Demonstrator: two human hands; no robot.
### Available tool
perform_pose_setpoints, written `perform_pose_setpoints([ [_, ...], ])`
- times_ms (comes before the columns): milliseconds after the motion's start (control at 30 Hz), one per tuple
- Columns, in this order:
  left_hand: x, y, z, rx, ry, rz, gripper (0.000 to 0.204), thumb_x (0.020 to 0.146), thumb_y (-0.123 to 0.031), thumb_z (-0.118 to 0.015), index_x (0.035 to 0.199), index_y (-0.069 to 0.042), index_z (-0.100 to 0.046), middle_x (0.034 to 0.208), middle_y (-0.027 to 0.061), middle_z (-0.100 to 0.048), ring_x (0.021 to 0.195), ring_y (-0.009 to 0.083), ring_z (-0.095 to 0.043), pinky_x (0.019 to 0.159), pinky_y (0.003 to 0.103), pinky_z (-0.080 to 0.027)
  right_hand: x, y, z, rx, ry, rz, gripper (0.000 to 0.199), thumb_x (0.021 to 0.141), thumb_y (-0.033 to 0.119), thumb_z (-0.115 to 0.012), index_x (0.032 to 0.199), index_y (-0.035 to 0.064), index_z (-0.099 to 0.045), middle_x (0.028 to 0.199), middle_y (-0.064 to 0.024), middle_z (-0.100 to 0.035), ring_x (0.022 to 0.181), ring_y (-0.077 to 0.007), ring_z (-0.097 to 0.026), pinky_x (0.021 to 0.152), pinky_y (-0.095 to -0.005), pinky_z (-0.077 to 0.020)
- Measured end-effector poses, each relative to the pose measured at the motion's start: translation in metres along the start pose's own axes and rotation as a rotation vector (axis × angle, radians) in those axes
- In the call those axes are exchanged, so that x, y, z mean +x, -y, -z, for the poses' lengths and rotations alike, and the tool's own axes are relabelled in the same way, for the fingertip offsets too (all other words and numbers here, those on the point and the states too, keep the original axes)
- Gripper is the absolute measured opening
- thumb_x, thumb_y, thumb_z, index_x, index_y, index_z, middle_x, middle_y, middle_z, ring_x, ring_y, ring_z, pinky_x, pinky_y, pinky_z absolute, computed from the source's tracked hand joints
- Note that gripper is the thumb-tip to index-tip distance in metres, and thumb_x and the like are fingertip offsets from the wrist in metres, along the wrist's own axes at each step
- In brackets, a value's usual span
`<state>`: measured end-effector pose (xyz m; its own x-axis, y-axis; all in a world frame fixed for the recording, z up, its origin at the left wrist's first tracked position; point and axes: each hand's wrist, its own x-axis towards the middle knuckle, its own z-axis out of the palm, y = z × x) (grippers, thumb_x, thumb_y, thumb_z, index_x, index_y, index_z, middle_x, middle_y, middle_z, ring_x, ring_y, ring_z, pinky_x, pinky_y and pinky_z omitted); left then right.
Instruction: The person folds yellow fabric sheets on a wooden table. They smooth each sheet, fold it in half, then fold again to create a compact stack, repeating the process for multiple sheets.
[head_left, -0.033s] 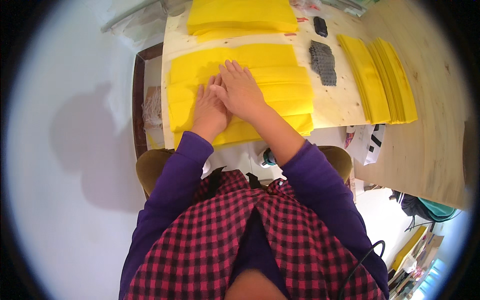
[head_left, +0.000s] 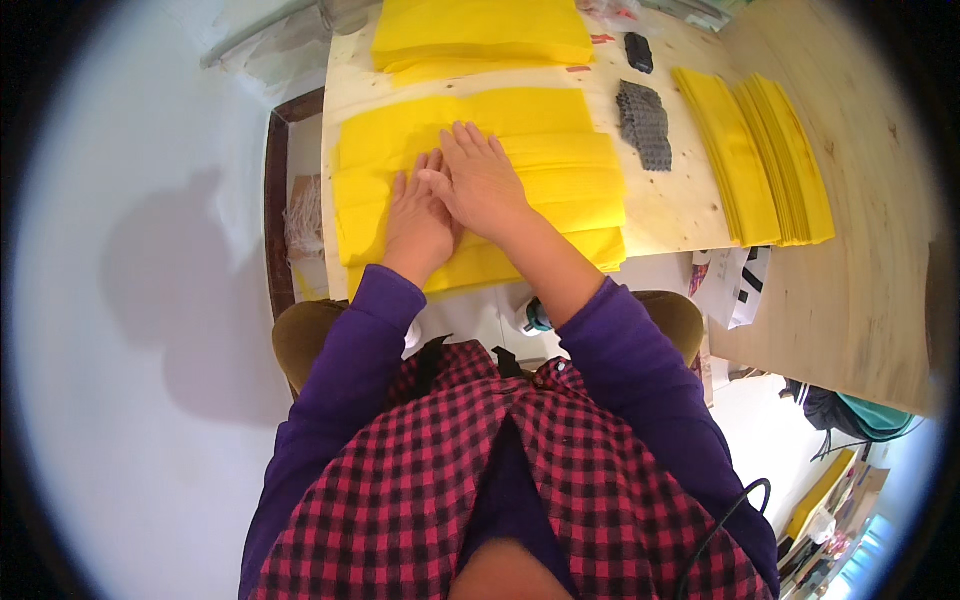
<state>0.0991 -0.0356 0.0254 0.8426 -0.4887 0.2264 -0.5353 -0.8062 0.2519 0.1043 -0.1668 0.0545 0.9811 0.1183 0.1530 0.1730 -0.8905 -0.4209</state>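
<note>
Layered yellow cloth (head_left: pixel 560 180) lies folded at the near side of the wooden table, its front edge hanging slightly over the table's edge. My left hand (head_left: pixel 418 222) rests flat on it, fingers stretched out and pointing away from me. Partly across the left hand lies my right hand (head_left: pixel 482 185), also flat, with its fingers spread on the cloth. Neither hand grips anything. The right hand hides part of the left.
A thick stack of yellow cloth (head_left: pixel 480 35) stands at the far side of the wooden table (head_left: pixel 680 215). Folded yellow cloths (head_left: pixel 755 165) lie at the right, beside a grey textured piece (head_left: pixel 645 125) and a small black object (head_left: pixel 639 53). A wooden panel (head_left: pixel 850 290) borders the right.
</note>
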Motion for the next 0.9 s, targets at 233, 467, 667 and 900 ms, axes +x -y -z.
perform_pose_setpoints([
  [233, -0.001, 0.001, 0.000, -0.045, -0.031, 0.011, 0.059, 0.093, -0.035, -0.050, 0.139, -0.001, -0.039, 0.147, 0.0174, -0.037, 0.139, 0.0296, -0.029, 0.114, 0.047, -0.020, -0.032, -0.049, 0.006, -0.295, 0.053, -0.241, 0.080, 0.092, 0.058, -0.039, 0.145, -0.0008, -0.027, 0.154, -0.0158, -0.024, 0.144, -0.0263, -0.017, 0.117, -0.0414, -0.0106],
  [467, 0.006, -0.002, 0.007, -0.080, 0.010, 0.054, 0.057, 0.094, -0.033, -0.048, 0.140, -0.003, -0.038, 0.148, 0.0153, -0.035, 0.140, 0.0277, -0.028, 0.114, 0.047, -0.018, -0.041, -0.058, 0.009, -0.337, 0.005, -0.242, 0.077, 0.095, 0.054, -0.037, 0.145, -0.0030, -0.026, 0.153, -0.0179, -0.024, 0.143, -0.0285, -0.019, 0.116, -0.0428, -0.0134],
  [667, 0.007, -0.010, 0.005, 0.081, 0.056, -0.002, 0.057, 0.095, -0.036, -0.047, 0.143, -0.009, -0.036, 0.151, 0.0089, -0.033, 0.140, 0.0246, -0.028, 0.113, 0.050, -0.017, -0.039, -0.057, 0.009, -0.348, 0.054, -0.265, 0.081, 0.093, 0.058, -0.037, 0.147, -0.0013, -0.022, 0.155, -0.0153, -0.021, 0.145, -0.0257, -0.015, 0.117, -0.0419, -0.0090],
  [900, 0.006, -0.008, 0.000, 0.041, 0.068, 0.029, 0.058, 0.094, -0.037, -0.048, 0.144, -0.011, -0.035, 0.151, 0.0087, -0.033, 0.140, 0.0245, -0.028, 0.113, 0.052, -0.016, -0.033, -0.048, 0.019, -0.278, 0.023, -0.218, 0.077, 0.094, 0.054, -0.037, 0.144, -0.0039, -0.028, 0.152, -0.0193, -0.026, 0.143, -0.0300, -0.020, 0.116, -0.0438, -0.0135],
])
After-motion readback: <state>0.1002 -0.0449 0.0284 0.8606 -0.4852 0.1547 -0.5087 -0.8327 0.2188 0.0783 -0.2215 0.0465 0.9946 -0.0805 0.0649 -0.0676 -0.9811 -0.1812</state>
